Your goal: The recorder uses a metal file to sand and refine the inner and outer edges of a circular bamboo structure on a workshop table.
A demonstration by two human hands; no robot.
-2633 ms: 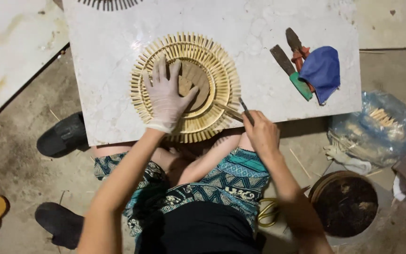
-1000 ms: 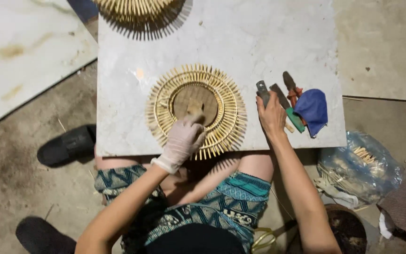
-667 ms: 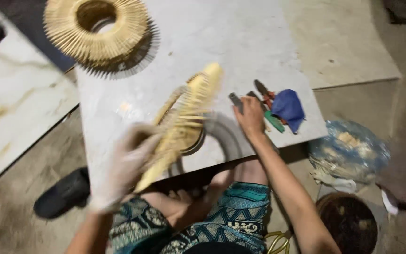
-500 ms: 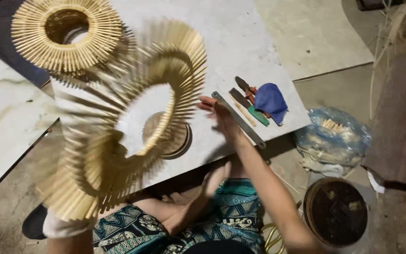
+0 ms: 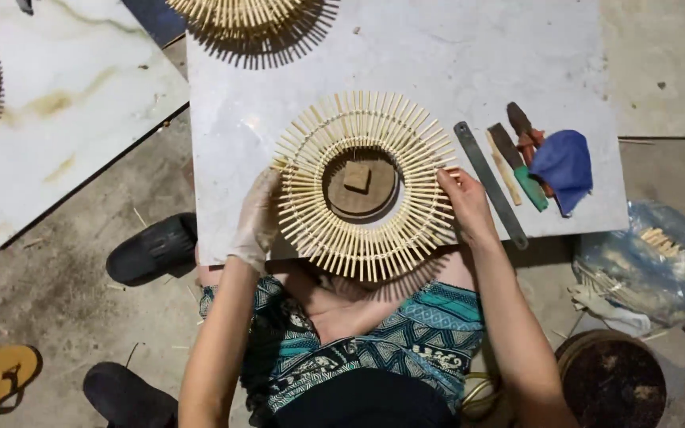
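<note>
On the white slab point(image 5: 453, 47), your gloved left hand point(image 5: 257, 222) curls its fingers on the left rim of the bamboo stick ring point(image 5: 362, 184); your bare right hand point(image 5: 463, 204) grips its right rim. Metal ruler point(image 5: 490, 184), tools and blue cloth point(image 5: 562, 162) lie just right.

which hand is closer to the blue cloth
Right. The right hand rests on the right edge of the bamboo stick ring, with only the metal ruler and tools between it and the blue cloth. The gloved left hand is across the ring, at its left edge.
</note>
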